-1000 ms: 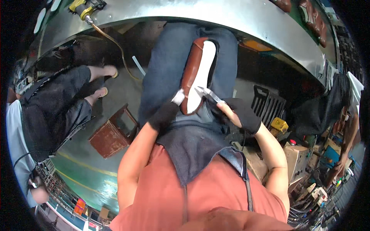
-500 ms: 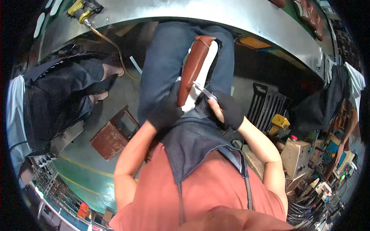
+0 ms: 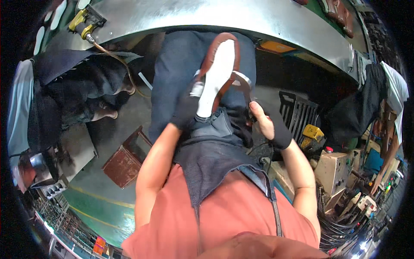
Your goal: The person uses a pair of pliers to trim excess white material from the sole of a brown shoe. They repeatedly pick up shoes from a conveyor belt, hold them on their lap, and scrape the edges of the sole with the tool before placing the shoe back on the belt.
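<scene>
A brown leather shoe upper point(image 3: 208, 63) lies over my lap, its long white sole side point(image 3: 221, 65) facing up and its rounded end pointing away from me. My left hand point(image 3: 186, 106), in a dark fingerless glove, is closed round the shoe's left near side; a short silvery piece point(image 3: 197, 89) shows at its fingers. My right hand point(image 3: 271, 127), gloved alike, grips the dark handle of lasting pincers point(image 3: 243, 80). Their curved metal head is at the right edge of the shoe; whether the jaws bite leather I cannot tell.
Along the far side runs a metal bench point(image 3: 181, 15), bearing a yellow air tool point(image 3: 82, 23) with a hose and more brown uppers point(image 3: 338, 15). A brown stool point(image 3: 123, 162) stands left, a beige machine box point(image 3: 332, 175) right. Other people's dark-clothed legs point(image 3: 73, 93) are at the left.
The shoe has been turned so its white sole side faces up, and its far end sits higher. My right hand has shifted right and nearer, the pincers now swung upright.
</scene>
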`<action>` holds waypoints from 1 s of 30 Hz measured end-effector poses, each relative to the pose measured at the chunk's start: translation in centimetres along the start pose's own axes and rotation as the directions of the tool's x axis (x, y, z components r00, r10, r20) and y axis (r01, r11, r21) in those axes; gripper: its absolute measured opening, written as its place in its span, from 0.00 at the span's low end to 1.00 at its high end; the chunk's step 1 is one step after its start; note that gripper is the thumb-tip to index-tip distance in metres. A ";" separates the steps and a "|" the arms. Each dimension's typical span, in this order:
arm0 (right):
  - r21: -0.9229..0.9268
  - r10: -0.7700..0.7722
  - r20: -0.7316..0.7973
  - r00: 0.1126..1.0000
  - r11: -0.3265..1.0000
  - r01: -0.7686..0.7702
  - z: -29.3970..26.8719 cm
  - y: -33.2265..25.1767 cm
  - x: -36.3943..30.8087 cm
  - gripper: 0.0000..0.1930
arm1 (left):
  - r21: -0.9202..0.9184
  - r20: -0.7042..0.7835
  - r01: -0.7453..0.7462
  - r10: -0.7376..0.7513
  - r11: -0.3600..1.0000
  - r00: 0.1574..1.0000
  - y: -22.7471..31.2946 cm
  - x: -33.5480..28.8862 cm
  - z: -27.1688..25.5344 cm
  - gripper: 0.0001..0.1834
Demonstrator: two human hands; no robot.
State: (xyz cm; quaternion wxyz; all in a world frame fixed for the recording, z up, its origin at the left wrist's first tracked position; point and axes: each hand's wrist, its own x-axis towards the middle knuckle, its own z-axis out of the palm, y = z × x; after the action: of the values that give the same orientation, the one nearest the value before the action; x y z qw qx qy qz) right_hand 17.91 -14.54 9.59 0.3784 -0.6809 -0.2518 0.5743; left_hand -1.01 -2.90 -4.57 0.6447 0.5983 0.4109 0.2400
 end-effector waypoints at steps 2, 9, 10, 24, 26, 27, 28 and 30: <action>-0.167 0.017 0.105 0.994 0.986 0.001 -1.7 -0.9 0.5 0.22 | -0.021 0.178 0.262 -0.255 0.965 0.950 2.4 0.0 -1.6 0.28; -0.816 -0.150 0.430 0.890 0.357 0.454 -2.9 -2.4 4.0 0.18 | 0.413 0.047 -0.265 0.270 0.871 0.962 2.2 -2.7 3.0 0.45; -0.846 -0.200 0.443 0.874 0.228 0.481 -2.3 -3.0 3.8 0.17 | 0.419 0.034 -0.284 0.297 0.863 0.954 2.0 -2.6 3.2 0.45; -0.664 0.095 0.495 0.864 0.682 0.306 -6.2 1.3 8.0 0.20 | 0.480 -0.054 -0.386 0.465 0.788 0.883 2.0 1.8 3.6 0.35; -0.835 0.085 0.481 0.873 0.349 0.426 -4.9 -2.3 7.5 0.20 | 0.607 0.048 -0.477 0.570 0.635 0.820 1.7 2.5 2.4 0.39; -0.863 -0.007 0.487 0.873 0.146 0.483 -3.7 -4.3 6.8 0.20 | 0.549 0.017 -0.411 0.482 0.728 0.876 -1.4 3.9 1.7 0.41; -0.859 -0.086 0.513 0.854 -0.053 0.510 -2.3 -5.6 5.9 0.20 | 0.486 -0.010 -0.318 0.369 0.814 0.929 -3.8 4.3 1.0 0.43; -0.891 -0.178 0.455 0.873 -0.105 0.443 0.3 -6.7 2.8 0.18 | 0.528 -0.034 -0.349 0.430 0.774 0.902 -1.8 3.7 1.9 0.44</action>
State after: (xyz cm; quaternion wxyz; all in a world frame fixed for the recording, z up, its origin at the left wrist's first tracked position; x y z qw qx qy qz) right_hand 18.79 -8.40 13.31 -0.1187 -0.6052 -0.7668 0.1778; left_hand 2.28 -1.31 -7.31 0.3658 0.7990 0.3744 0.2961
